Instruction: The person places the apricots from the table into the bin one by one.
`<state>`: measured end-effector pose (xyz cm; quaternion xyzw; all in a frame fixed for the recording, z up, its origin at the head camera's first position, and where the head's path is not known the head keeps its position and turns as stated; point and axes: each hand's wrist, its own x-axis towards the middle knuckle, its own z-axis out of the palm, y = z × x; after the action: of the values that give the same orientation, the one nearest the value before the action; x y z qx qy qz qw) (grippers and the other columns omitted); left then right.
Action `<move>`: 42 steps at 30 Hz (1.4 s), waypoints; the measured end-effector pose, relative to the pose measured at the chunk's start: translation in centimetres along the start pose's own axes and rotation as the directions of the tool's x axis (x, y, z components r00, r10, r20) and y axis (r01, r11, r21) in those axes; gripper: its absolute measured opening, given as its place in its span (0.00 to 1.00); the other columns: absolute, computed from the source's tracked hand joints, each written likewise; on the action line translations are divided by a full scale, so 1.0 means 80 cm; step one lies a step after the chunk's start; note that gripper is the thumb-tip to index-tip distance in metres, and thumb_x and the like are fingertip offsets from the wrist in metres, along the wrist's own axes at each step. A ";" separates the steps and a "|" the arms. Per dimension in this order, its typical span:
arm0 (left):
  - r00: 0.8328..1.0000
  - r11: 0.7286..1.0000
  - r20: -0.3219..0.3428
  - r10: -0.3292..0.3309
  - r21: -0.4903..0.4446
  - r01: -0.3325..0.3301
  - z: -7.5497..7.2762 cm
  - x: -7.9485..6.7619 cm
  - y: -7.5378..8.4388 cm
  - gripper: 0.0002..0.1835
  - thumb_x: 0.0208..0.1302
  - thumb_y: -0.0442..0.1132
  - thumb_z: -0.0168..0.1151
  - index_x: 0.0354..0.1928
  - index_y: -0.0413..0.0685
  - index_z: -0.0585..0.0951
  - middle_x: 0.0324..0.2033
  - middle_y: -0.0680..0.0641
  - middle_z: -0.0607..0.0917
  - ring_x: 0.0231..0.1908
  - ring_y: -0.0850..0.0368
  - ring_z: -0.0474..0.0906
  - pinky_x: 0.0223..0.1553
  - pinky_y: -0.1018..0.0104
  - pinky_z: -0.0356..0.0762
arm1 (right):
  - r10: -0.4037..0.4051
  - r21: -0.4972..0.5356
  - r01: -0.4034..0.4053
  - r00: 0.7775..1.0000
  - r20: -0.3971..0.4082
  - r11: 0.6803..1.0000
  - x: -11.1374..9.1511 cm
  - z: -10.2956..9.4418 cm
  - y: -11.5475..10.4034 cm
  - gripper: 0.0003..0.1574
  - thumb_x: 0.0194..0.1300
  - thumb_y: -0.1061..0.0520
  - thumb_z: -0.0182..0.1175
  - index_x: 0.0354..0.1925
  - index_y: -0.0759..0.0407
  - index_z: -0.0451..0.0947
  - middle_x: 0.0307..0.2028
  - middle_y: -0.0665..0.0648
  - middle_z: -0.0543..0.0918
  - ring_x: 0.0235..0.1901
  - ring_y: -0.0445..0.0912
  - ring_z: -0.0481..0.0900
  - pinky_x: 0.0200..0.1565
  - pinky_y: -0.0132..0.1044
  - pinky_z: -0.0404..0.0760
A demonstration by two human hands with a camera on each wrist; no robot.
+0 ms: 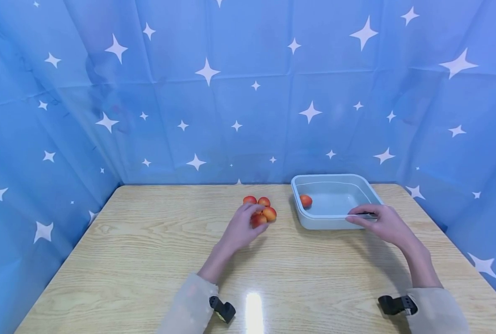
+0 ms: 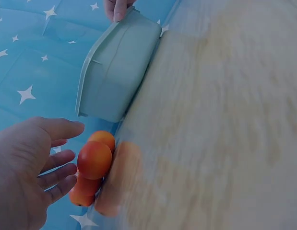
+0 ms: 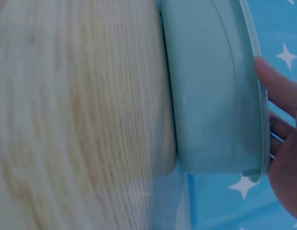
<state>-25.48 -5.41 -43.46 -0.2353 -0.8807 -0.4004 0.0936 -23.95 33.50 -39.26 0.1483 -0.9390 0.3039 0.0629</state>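
A small cluster of several orange-red fruits (image 1: pixel 269 214), looking like apricots, lies mid-table toward the back. My left hand (image 1: pixel 240 228) hovers over their near left side, partly covering them. In the left wrist view its loosely bent fingers (image 2: pixel 59 182) stand beside the fruits (image 2: pixel 94 160) without closing round any. To the right sits a pale blue plastic basin (image 1: pixel 327 222) with one similar fruit (image 1: pixel 305 201) against its left inner wall. My right hand (image 1: pixel 386 226) pinches the basin's near right rim; the right wrist view shows the thumb (image 3: pixel 270 79) on the outside of that rim.
The light wood-grain table (image 1: pixel 148 250) carries everything. A blue curtain (image 1: pixel 239 102) with white stars stands behind it and along both sides. The basin is close to the table's back edge.
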 end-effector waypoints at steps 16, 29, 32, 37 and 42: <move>0.997 0.996 0.072 -0.012 0.092 0.005 0.002 -0.003 -0.009 0.19 0.63 0.37 0.71 0.55 0.42 0.83 0.56 0.43 0.79 0.57 0.46 0.74 0.57 0.55 0.77 | 0.001 0.000 -0.001 1.000 0.003 1.000 -0.002 -0.002 0.001 0.17 0.68 0.46 0.67 0.48 0.54 0.87 0.43 0.55 0.88 0.41 0.42 0.81 0.39 0.36 0.79; 0.994 0.999 0.102 -0.029 0.037 0.025 0.001 -0.003 -0.011 0.18 0.63 0.33 0.70 0.54 0.41 0.82 0.55 0.42 0.80 0.58 0.46 0.74 0.60 0.54 0.75 | 0.002 -0.014 -0.002 1.000 -0.001 1.000 -0.001 -0.002 0.000 0.17 0.68 0.46 0.67 0.48 0.55 0.88 0.43 0.55 0.88 0.42 0.45 0.81 0.40 0.37 0.79; 0.994 0.999 0.102 -0.030 0.019 0.028 0.000 -0.002 -0.011 0.17 0.62 0.33 0.69 0.54 0.42 0.82 0.53 0.43 0.80 0.56 0.47 0.74 0.58 0.54 0.76 | 0.002 -0.011 -0.002 1.000 -0.001 1.000 -0.001 -0.002 0.000 0.18 0.68 0.46 0.67 0.48 0.55 0.88 0.43 0.56 0.88 0.41 0.44 0.81 0.39 0.36 0.79; 0.997 1.000 0.077 0.010 0.002 -0.010 -0.002 0.000 -0.010 0.16 0.60 0.31 0.69 0.51 0.41 0.82 0.49 0.44 0.82 0.50 0.48 0.76 0.52 0.57 0.78 | 0.002 -0.009 -0.002 1.000 0.002 1.000 0.001 -0.001 0.001 0.18 0.68 0.46 0.67 0.48 0.55 0.87 0.43 0.56 0.88 0.42 0.44 0.81 0.39 0.36 0.79; 0.998 1.000 0.064 0.017 -0.022 -0.015 -0.005 0.003 -0.008 0.18 0.60 0.31 0.70 0.53 0.40 0.82 0.49 0.44 0.82 0.50 0.49 0.76 0.51 0.59 0.80 | 0.000 -0.010 0.000 1.000 0.003 1.000 0.001 0.000 0.003 0.18 0.68 0.46 0.67 0.48 0.56 0.87 0.44 0.56 0.87 0.41 0.44 0.80 0.39 0.35 0.78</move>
<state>-25.98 -5.98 -43.51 -0.2561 -0.8769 -0.4014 0.0657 -24.13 33.68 -39.35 0.1485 -0.9405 0.2992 0.0624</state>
